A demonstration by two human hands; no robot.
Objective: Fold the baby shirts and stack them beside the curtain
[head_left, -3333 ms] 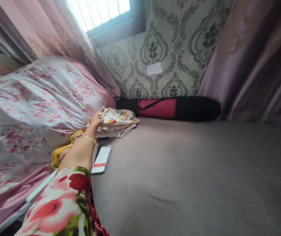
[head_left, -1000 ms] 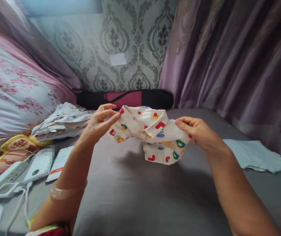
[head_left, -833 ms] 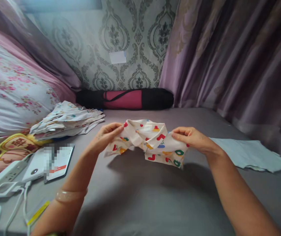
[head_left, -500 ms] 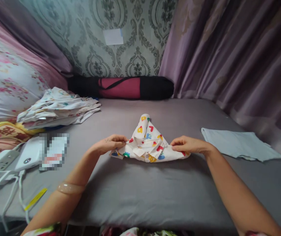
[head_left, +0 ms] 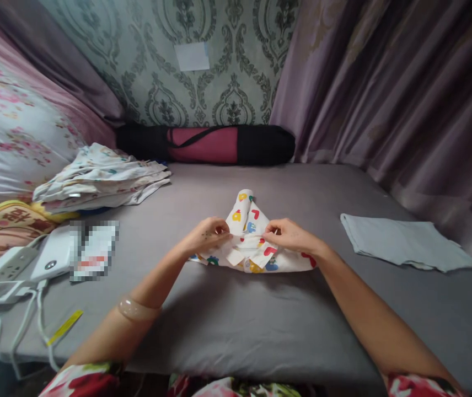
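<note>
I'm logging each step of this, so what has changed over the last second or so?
The printed collared shirt, held up in the air before, now lies on the gray bedsheet. The left hand and right hand have moved inward from its shoulders to its collar; whether they pinch it is unclear. The clothes pile, folded pale cloth and black-and-maroon bag stayed put.

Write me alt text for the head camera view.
A person's left hand and right hand hold the collar of a colourfully printed white shirt on a grey sheet. A pale folded cloth lies at right; a clothes pile, power strip at left; a black-and-pink bag behind.
</note>
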